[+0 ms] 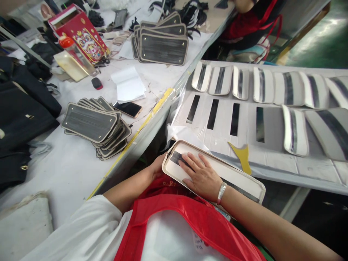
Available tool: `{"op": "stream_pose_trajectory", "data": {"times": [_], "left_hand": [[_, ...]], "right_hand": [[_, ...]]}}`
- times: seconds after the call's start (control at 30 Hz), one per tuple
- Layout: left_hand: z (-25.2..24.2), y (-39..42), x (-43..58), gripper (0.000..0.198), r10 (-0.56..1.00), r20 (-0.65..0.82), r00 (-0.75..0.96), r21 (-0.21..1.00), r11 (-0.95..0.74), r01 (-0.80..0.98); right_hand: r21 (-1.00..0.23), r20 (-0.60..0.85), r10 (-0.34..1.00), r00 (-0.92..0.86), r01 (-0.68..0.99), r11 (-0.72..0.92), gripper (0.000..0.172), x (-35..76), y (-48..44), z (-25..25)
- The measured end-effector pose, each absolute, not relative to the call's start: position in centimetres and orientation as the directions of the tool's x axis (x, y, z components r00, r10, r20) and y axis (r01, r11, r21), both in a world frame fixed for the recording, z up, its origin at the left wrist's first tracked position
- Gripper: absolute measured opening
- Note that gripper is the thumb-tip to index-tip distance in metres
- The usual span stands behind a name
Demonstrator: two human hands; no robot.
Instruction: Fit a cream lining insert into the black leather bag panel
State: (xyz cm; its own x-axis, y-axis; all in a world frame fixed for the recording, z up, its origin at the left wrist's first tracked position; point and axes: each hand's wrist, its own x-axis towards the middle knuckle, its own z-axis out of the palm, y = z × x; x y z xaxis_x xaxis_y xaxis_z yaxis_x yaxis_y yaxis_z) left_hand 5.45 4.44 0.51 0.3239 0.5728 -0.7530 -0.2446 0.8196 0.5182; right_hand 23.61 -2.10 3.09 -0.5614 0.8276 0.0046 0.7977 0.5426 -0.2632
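A long cream bag base panel point(239, 177) with rounded corners, a raised rim and a black strip along its middle lies tilted in front of my red apron. My left hand point(160, 165) holds it at the left end; the fingers are mostly hidden behind the edge. Flat on the panel's inner face rests my right hand point(199, 174), fingers stretched out and slightly spread over the black strip. A silver bracelet point(222, 193) circles the right wrist. The underside of the panel is out of sight.
Dark base panels with metal studs form one stack point(89, 121) at left and another stack point(163, 47) farther back. Cream curved pieces point(288, 87) with black strips line the right table. A yellow Y-shaped piece point(243, 157) lies at its edge, and a phone point(129, 108) on the left table.
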Motion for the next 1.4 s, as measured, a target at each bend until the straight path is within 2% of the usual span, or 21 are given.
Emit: {"op": "stream_pose_trajectory", "data": {"times": [0.13, 0.23, 0.3, 0.37, 0.43, 0.5, 0.57, 0.67, 0.93, 1.4], "left_hand": [[1.5, 4.3, 4.2, 0.033, 0.750, -0.584, 0.310, 0.780, 0.624, -0.042], [2.8, 4.4, 3.5, 0.035, 0.818, -0.521, 0.245, 0.853, 0.512, 0.102], [3.9, 4.6, 3.2, 0.042, 0.860, -0.466, 0.210, 0.868, 0.398, 0.298], [5.1, 4.8, 3.1, 0.049, 0.883, -0.394, 0.257, 0.834, 0.226, 0.504], [6.0, 5.0, 3.3, 0.047, 0.875, -0.338, 0.347, 0.756, 0.032, 0.654], [6.6, 5.2, 3.7, 0.040, 0.869, -0.299, 0.394, 0.624, -0.134, 0.770], [6.7, 5.3, 4.2, 0.036, 0.877, -0.270, 0.397, 0.495, -0.227, 0.838], [6.4, 5.3, 4.7, 0.036, 0.889, -0.235, 0.394, 0.430, -0.269, 0.862], [5.8, 5.2, 4.7, 0.035, 0.903, -0.208, 0.376, 0.442, -0.256, 0.860], [4.8, 5.0, 4.5, 0.040, 0.909, -0.222, 0.353, 0.539, -0.188, 0.821]], "right_hand": [[-0.267, 0.010, 0.829, -0.559, 0.798, 0.541, 0.057, 23.7, -2.2, 3.2], [-0.275, 0.018, 0.829, -0.559, 0.794, 0.542, 0.057, 23.8, -2.3, 3.3], [-0.282, 0.023, 0.830, -0.557, 0.793, 0.540, 0.057, 23.9, -2.4, 3.3], [-0.288, 0.030, 0.832, -0.554, 0.792, 0.538, 0.056, 23.9, -2.5, 3.2], [-0.292, 0.040, 0.832, -0.554, 0.789, 0.540, 0.056, 23.9, -2.5, 3.1], [-0.293, 0.050, 0.832, -0.552, 0.789, 0.541, 0.057, 24.0, -2.5, 3.0], [-0.290, 0.056, 0.833, -0.550, 0.790, 0.541, 0.057, 24.1, -2.5, 2.9], [-0.285, 0.068, 0.834, -0.548, 0.790, 0.542, 0.057, 24.1, -2.6, 2.8], [-0.283, 0.087, 0.838, -0.538, 0.794, 0.539, 0.056, 24.1, -2.7, 2.7], [-0.282, 0.123, 0.834, -0.538, 0.787, 0.549, 0.056, 24.3, -3.1, 2.6]]}}
